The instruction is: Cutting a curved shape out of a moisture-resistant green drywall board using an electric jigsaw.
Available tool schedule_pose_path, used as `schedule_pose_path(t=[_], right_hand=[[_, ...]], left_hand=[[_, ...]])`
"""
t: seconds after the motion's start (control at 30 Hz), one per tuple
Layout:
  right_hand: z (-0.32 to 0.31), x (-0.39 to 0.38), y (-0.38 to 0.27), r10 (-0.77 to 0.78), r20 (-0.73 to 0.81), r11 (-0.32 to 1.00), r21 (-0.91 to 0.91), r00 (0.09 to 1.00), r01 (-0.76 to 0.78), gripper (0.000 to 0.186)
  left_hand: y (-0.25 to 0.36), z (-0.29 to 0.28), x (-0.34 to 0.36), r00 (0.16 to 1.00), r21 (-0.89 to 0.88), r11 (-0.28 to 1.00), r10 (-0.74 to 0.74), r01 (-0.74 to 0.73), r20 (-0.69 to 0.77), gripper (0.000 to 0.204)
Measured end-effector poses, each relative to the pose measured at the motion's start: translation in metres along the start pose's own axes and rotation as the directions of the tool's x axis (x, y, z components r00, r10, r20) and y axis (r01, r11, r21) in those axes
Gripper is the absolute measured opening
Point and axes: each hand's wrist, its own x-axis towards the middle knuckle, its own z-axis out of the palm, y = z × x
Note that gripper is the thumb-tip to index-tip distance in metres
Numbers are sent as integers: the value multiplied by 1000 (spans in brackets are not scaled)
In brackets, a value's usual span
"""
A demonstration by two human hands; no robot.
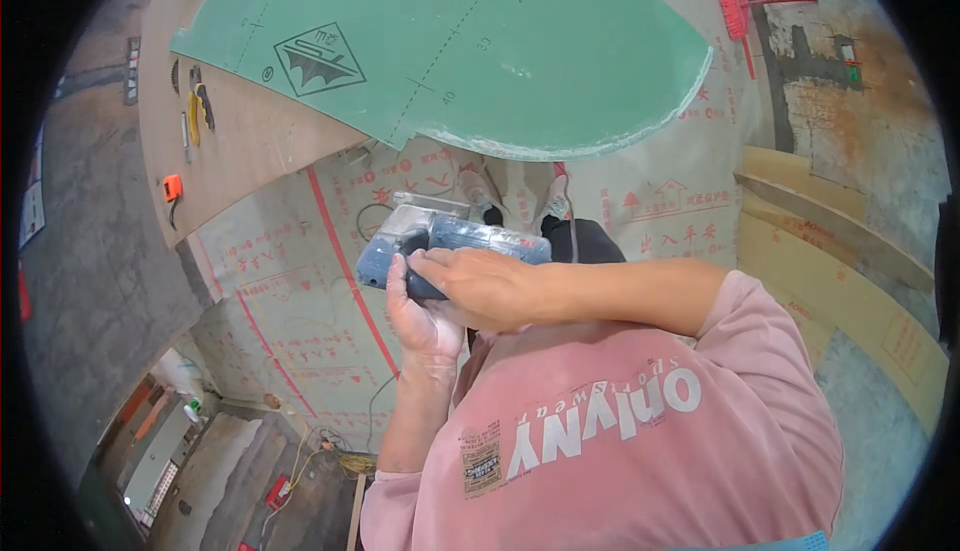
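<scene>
A dusty blue power tool with a silver metal head and a flat metal plate, by its shape a jigsaw (510, 243), is held close in front of my chest. My left hand (430, 326) supports it from its near side, thumb pointing up along the dark grip. Across its handle lies my right hand (487, 286), fingers closed over the grip and partly covering the left hand. Beyond the tool lies a green board (560, 71) with a curved, white-dusted edge, printed with dashed lines and a diamond-shaped mark.
The board rests partly on a wooden sheet (270, 146). Pliers (205, 101), a yellow knife (193, 116) and an orange tape measure (172, 187) lie there. Cut curved strips (840, 231) are at the right, near a red broom (733, 11). A cable (572, 201) hangs near my feet.
</scene>
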Motion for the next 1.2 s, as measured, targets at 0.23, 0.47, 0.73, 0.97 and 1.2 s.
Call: schedule_pose_path(t=[0.23, 0.47, 0.73, 0.97, 1.2], right_hand=[[-41, -93, 58, 262, -117, 956, 165, 958, -242, 44], [-66, -147, 147, 819, -12, 401, 727, 574, -558, 40], [-79, -121, 177, 915, -185, 196, 981, 359, 6, 65], [-86, -108, 193, 916, -291, 252, 953, 276, 167, 42], [-77, -106, 199, 922, -312, 263, 939, 230, 220, 24]], left_hand=[[24, -9, 6, 922, 293, 920, 328, -262, -204, 34], [75, 29, -34, 852, 846, 321, 456, -426, 257, 31], [102, 67, -24, 924, 966, -53, 282, -252, 256, 21], [120, 84, 6, 941, 948, -106, 134, -299, 312, 32], [127, 97, 35, 956, 954, -96, 55, -283, 289, 35]])
